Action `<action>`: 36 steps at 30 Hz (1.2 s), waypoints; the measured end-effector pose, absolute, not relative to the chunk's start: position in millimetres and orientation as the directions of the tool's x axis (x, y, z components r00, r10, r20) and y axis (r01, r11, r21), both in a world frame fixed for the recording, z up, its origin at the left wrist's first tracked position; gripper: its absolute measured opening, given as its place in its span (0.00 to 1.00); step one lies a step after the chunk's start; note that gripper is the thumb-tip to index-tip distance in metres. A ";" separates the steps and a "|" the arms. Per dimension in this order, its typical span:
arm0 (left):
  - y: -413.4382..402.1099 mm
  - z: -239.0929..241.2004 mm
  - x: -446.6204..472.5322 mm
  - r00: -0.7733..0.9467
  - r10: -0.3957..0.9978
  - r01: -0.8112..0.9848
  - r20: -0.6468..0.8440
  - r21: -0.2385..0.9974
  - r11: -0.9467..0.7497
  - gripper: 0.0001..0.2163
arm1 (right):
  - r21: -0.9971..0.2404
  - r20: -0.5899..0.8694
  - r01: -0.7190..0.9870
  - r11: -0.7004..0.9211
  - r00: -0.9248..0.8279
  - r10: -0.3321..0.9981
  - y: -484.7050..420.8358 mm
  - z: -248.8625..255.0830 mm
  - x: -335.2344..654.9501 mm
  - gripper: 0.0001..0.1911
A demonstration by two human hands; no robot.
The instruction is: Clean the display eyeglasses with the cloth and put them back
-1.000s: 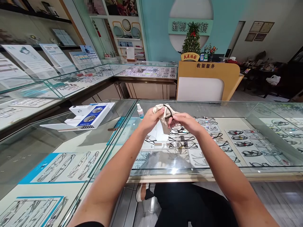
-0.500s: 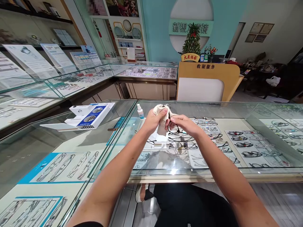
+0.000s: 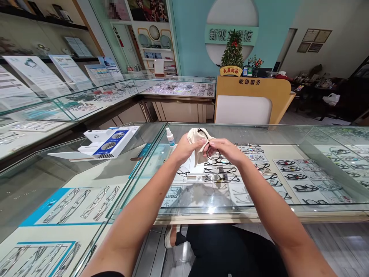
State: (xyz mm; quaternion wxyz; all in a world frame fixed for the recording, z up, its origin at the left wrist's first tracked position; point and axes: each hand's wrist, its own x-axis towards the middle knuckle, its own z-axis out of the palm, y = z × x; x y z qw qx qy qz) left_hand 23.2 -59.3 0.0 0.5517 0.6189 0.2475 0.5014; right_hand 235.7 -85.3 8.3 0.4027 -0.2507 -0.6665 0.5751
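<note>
Beige soft cloth [image 3: 198,139] sits pinched in my left hand [image 3: 184,148] around one lens of the black-rimmed glasses [image 3: 213,154], which my right hand [image 3: 227,150] clamps by the frame to steady them above the glass counter [image 3: 276,134].

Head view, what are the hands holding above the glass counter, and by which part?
The left hand grips a beige cloth bunched over one side of black-rimmed glasses; the right hand pinches the glasses at the other lens rim.
</note>
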 end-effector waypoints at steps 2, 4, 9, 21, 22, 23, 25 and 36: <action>-57.8 -1.0 25.6 0.371 0.860 -0.251 0.351 0.929 -0.271 0.24 | -0.969 0.247 -0.119 0.218 -0.565 0.787 -86.7 8.5 234.5 0.26; -55.9 -0.9 26.1 0.384 0.854 -0.267 0.352 0.927 -0.262 0.26 | -0.967 0.248 -0.100 0.233 -0.559 0.791 -88.1 9.4 235.1 0.25; -54.9 3.6 19.2 0.476 0.812 -0.308 0.336 0.929 -0.204 0.26 | -0.966 0.253 -0.098 0.238 -0.531 0.809 -87.8 11.7 240.7 0.24; -62.7 1.1 28.0 0.370 0.847 -0.230 0.381 0.921 -0.314 0.24 | -0.965 0.260 -0.133 0.227 -0.599 0.758 -87.6 8.4 232.6 0.26; -63.0 1.4 29.1 0.391 0.840 -0.240 0.376 0.923 -0.302 0.26 | -0.965 0.260 -0.130 0.229 -0.600 0.756 -88.4 9.0 232.3 0.26; -62.9 2.1 29.3 0.410 0.833 -0.254 0.371 0.924 -0.286 0.27 | -0.965 0.260 -0.127 0.230 -0.599 0.758 -89.2 9.7 232.5 0.26; -61.5 4.4 27.1 0.423 0.829 -0.285 0.367 0.922 -0.263 0.28 | -0.964 0.261 -0.116 0.240 -0.588 0.766 -90.0 10.9 234.3 0.26; -62.9 5.7 19.8 0.456 0.822 -0.223 0.342 0.938 -0.267 0.23 | -0.968 0.250 -0.127 0.216 -0.565 0.786 -85.1 7.6 237.3 0.27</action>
